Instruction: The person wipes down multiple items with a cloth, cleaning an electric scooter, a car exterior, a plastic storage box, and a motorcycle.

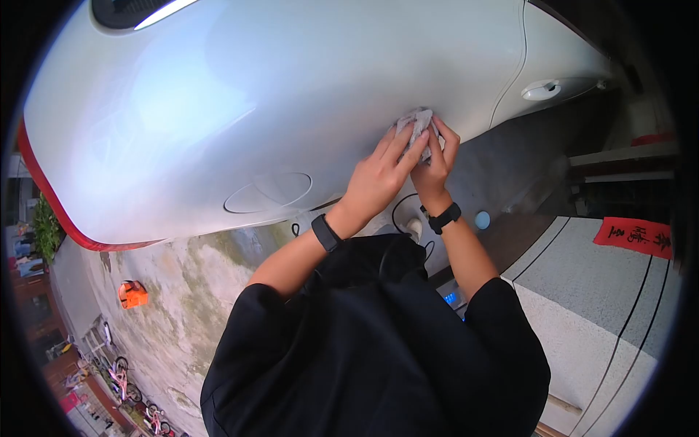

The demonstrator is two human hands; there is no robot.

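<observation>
A crumpled light grey cloth [421,125] is held between my two hands, close to the side of a silver-white car [349,65]. My left hand [378,175] has its fingers bent over the cloth from the left. From the right, my right hand [437,156] grips the same cloth with curled fingers. Both hands are beside the lower edge of the car body, right of the round fuel flap [268,192]. Whether the cloth touches the paint is hard to tell. Each wrist wears a black band.
The car's door handle [541,90] is at the upper right. A light blue round object [482,220] and a dark cable lie beyond my right wrist. An orange item [133,294] is on the stained concrete at left, bicycles [124,379] farther down. Red paper [635,237] hangs at right.
</observation>
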